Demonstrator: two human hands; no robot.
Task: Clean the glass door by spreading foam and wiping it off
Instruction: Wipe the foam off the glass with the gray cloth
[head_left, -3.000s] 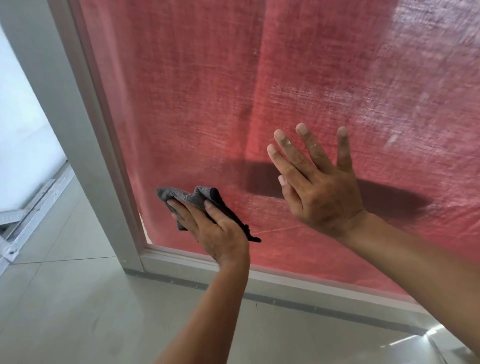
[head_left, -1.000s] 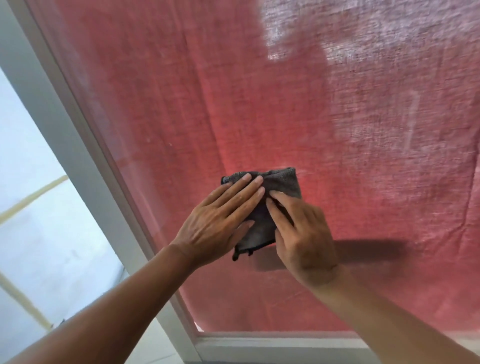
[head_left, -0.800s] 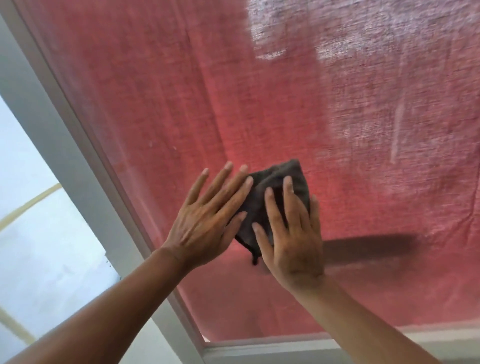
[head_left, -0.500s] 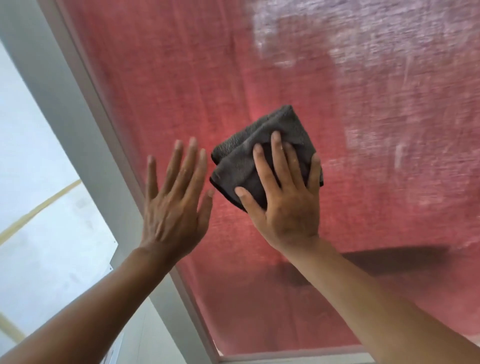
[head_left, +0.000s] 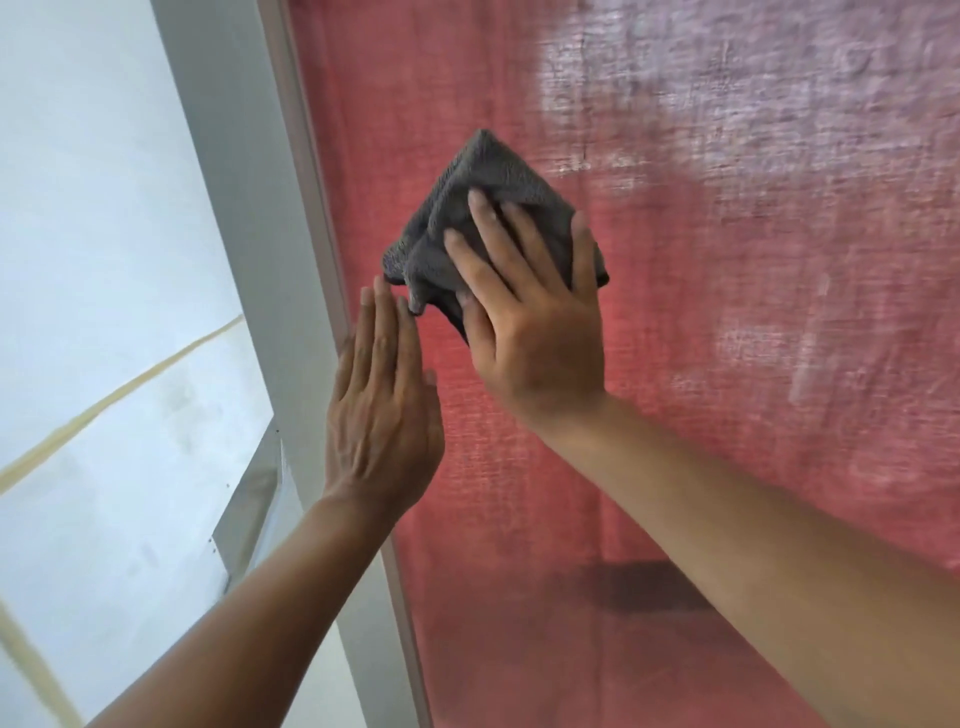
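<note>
The glass door (head_left: 727, 364) fills the right of the view, with red woven fabric behind it. A whitish foam haze (head_left: 753, 93) covers the pane's upper right. A folded grey cloth (head_left: 467, 208) lies against the glass near the pane's left edge. My right hand (head_left: 535, 317) presses it flat to the pane with straight, spread fingers. My left hand (head_left: 384, 410) lies flat on the glass just below and left of the cloth, fingers straight and together, fingertips close to the cloth's lower corner.
The door's grey frame (head_left: 270, 249) runs diagonally down the left side of the pane. Beyond it is a pale wall (head_left: 104, 260) with a thin yellowish line across it.
The cloth passed from my left hand to my right. My right hand has slid it up and left toward the frame. My left hand let go and now rests flat below it.
</note>
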